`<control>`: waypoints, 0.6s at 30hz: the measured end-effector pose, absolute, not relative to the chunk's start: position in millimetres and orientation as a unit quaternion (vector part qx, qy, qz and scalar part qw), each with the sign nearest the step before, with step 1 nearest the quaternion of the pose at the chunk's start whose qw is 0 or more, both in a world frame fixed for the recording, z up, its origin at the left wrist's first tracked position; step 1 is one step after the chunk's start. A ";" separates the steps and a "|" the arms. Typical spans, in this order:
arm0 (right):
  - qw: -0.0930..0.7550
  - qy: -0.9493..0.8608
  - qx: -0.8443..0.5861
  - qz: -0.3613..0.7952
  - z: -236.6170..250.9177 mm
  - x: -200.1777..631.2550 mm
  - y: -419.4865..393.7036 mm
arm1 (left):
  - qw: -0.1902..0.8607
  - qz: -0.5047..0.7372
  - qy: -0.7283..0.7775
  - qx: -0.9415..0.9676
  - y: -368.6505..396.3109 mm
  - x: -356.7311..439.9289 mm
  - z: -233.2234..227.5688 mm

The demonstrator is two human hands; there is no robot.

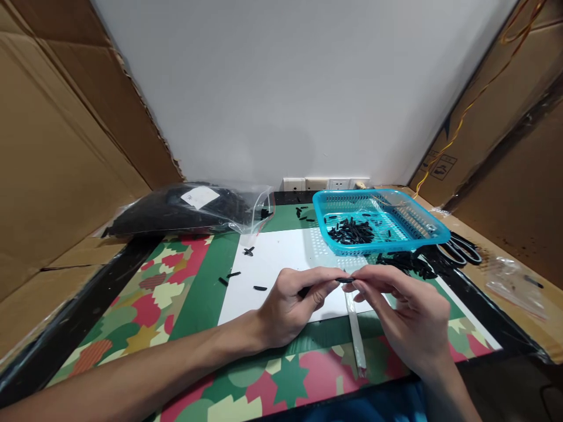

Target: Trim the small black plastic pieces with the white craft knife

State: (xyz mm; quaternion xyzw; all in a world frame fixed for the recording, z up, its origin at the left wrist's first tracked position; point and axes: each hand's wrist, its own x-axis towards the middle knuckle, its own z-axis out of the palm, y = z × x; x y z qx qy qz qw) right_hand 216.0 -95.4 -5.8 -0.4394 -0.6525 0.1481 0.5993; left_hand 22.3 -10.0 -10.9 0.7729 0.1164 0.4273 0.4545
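Observation:
Between the fingertips of my left hand and my right hand is a small black strip-like piece. Both hands pinch it, one at each end, above the white paper. Its exact kind cannot be made out. Under and between the hands lies a narrow white wrapped stick, pointing toward me. Loose black pieces of similar shape lie to the left of my left hand. Beyond my right hand a heap of black pieces rests beside the basket, partly hidden by the fingers.
A blue plastic basket holds many small black pieces. At the back left lies a clear zip bag full of black material. Scissors and a small plastic bag are at the right. Cardboard walls flank the table.

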 end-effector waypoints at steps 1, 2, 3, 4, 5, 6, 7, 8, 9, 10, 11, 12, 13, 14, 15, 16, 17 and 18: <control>0.604 -0.653 -0.433 0.147 -6.6 216.4 -95.8 | 0.444 0.430 0.114 0.778 -10.4 22.5 -10.7; 0.608 -0.653 -0.428 0.146 -7.3 216.5 -96.3 | 0.434 0.432 0.114 0.782 -10.8 22.6 -10.6; 0.611 -0.653 -0.423 0.146 -7.8 216.4 -96.8 | 0.425 0.434 0.115 0.786 -11.3 22.6 -10.6; 0.613 -0.653 -0.419 0.147 -8.3 216.1 -97.3 | 0.418 0.436 0.117 0.789 -11.8 22.5 -10.5; 0.616 -0.652 -0.417 0.148 -8.6 215.6 -97.8 | 0.412 0.437 0.119 0.791 -12.2 22.5 -10.3; 0.618 -0.651 -0.415 0.150 -8.8 215.1 -98.1 | 0.406 0.439 0.120 0.792 -12.7 22.4 -10.2; 0.620 -0.650 -0.414 0.151 -9.0 214.5 -98.4 | 0.402 0.439 0.122 0.794 -13.1 22.4 -10.1; 0.621 -0.648 -0.414 0.151 -9.1 214.1 -98.4 | 0.399 0.439 0.124 0.796 -13.4 22.3 -10.1; 0.621 -0.647 -0.415 0.151 -9.1 213.9 -98.4 | 0.397 0.437 0.127 0.797 -13.7 22.2 -10.1; 0.621 -0.647 -0.416 0.151 -9.1 214.0 -98.2 | 0.398 0.436 0.128 0.797 -13.8 22.2 -10.3; 0.620 -0.648 -0.417 0.151 -9.0 214.2 -97.9 | 0.400 0.433 0.129 0.797 -14.0 22.1 -10.6; 0.618 -0.649 -0.418 0.151 -9.0 214.6 -97.6 | 0.402 0.431 0.130 0.797 -14.0 22.0 -10.9; 0.615 -0.651 -0.419 0.152 -8.9 215.1 -97.2 | 0.403 0.431 0.131 0.797 -14.1 21.9 -11.2; 0.612 -0.653 -0.420 0.152 -8.8 215.5 -96.9 | 0.404 0.430 0.131 0.797 -14.1 21.9 -11.5; 0.609 -0.655 -0.420 0.152 -8.6 215.9 -96.8 | 0.406 0.428 0.132 0.797 -14.2 21.8 -11.6; 0.606 -0.658 -0.420 0.153 -8.3 216.1 -96.8 | 0.408 0.426 0.133 0.797 -14.2 21.8 -11.4; 0.602 -0.663 -0.418 0.154 -7.9 216.3 -97.0 | 0.411 0.421 0.136 0.797 -14.2 21.8 -10.9; 0.598 -0.667 -0.417 0.153 -7.2 216.5 -97.5 | 0.416 0.415 0.141 0.797 -14.2 21.7 -10.1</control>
